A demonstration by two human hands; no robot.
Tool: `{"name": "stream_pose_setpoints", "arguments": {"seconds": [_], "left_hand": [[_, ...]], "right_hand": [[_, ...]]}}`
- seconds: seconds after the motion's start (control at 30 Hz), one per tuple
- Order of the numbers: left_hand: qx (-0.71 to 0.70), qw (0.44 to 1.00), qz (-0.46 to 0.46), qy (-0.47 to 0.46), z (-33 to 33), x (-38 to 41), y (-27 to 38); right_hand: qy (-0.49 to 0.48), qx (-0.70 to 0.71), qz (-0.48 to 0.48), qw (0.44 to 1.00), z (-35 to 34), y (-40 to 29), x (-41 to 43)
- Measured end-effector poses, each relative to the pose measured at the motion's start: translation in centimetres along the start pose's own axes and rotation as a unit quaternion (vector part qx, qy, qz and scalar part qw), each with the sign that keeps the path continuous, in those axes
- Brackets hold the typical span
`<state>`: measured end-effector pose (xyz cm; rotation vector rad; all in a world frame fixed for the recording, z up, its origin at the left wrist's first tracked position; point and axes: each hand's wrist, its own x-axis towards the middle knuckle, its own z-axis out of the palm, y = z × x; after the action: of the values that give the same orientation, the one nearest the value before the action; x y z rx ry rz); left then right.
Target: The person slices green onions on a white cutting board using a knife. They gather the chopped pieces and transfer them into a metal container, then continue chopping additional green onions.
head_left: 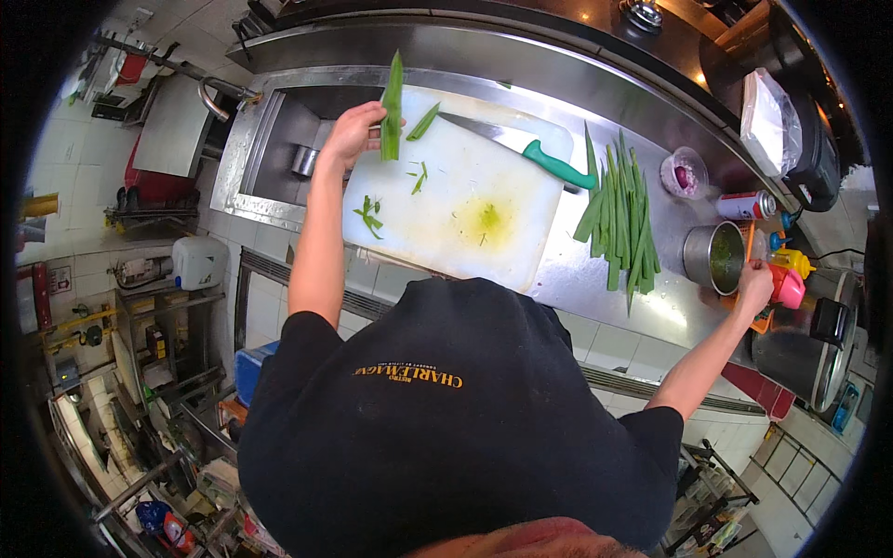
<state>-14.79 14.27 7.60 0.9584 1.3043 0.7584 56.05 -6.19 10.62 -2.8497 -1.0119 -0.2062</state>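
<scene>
My left hand (pixel 352 134) holds a long green leaf piece (pixel 393 111) upright over the left edge of a white cutting board (pixel 432 223). On the board lie another cut leaf piece (pixel 423 122), small green scraps (pixel 370 216) and a patch of fine green bits (pixel 490 215). A knife with a green handle (pixel 558 166) rests across the board's upper right. Several long green leaves (pixel 617 216) lie on the steel counter to its right. My right hand (pixel 757 282) is at the far right, beside a metal pot (pixel 698 258) holding chopped greens; its fingertips meet the rim area, and its grip is unclear.
A steel sink (pixel 279 139) with a faucet (pixel 216 101) adjoins the board's left. Near my right hand are a plastic bowl with red onion (pixel 684 173), a spray can (pixel 746 206), a yellow squeeze bottle (pixel 792 263), a pink container (pixel 788 286) and a large lidded pot (pixel 799 356).
</scene>
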Motion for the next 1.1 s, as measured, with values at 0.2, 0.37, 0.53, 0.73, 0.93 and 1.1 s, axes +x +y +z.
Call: {"name": "stream_pose_setpoints", "arguments": {"seconds": [0.2, 0.37, 0.53, 0.73, 0.93, 1.1], "left_hand": [[-0.046, 0.998, 0.025, 0.038, 2.0, -3.5, -2.5], [-0.107, 0.993, 0.036, 0.017, 6.1, -5.6, -5.2], [-0.141, 0.989, 0.046, 0.01, 7.9, -8.8, -6.0], [-0.097, 0.995, 0.018, -0.001, 8.8, -10.1, -6.5], [-0.128, 0.991, 0.026, -0.005, 8.6, -10.5, -6.0], [-0.131, 0.99, 0.011, -0.041, 9.9, -9.6, -5.5]], "right_hand": [[-0.094, 0.306, -0.195, 0.927, 1.8, -12.9, -7.0], [-0.128, 0.223, -0.452, 0.854, 5.9, -27.4, -17.4], [-0.153, 0.123, -0.454, 0.869, 7.0, -31.7, -20.3], [-0.127, 0.288, -0.418, 0.852, 6.0, -30.2, -24.9], [-0.082, 0.279, -0.117, 0.95, 8.4, -20.1, -19.4], [-0.127, 0.173, -0.112, 0.97, 9.6, -15.6, -17.3]]}}
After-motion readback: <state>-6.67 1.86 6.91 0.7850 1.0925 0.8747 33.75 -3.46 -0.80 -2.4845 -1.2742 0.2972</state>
